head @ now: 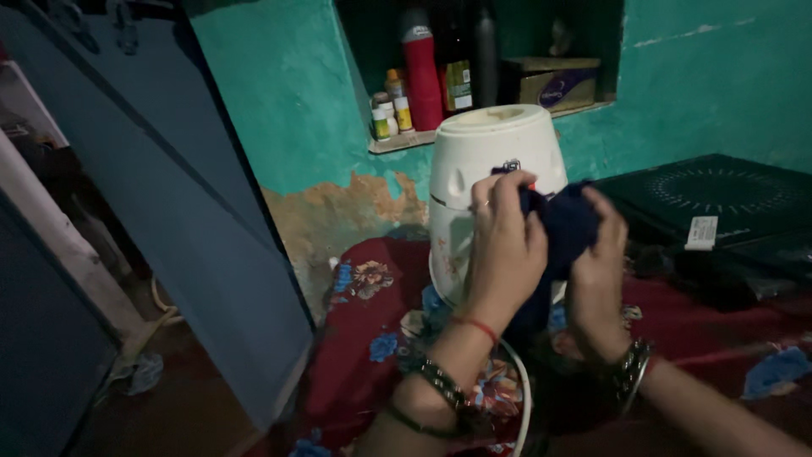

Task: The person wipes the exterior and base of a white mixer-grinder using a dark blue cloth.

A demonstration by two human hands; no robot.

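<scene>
A dark blue cloth (565, 227) is gripped by both hands against the front of a white electric kettle (486, 182); the left hand (506, 245) and right hand (596, 271) are curled around it. The kettle is stood on a red floral bench cover (364, 338), below a wall niche (406, 140) of bottles.

We are raising our 2 forearms side by side, left hand (506, 245) and right hand (596, 275) curling shut, fingers bunched.

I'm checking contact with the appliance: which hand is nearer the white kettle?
Left. The left hand lies against the white kettle front, gripping the dark blue cloth; the right hand holds the cloth beside the kettle's lower right.
</scene>
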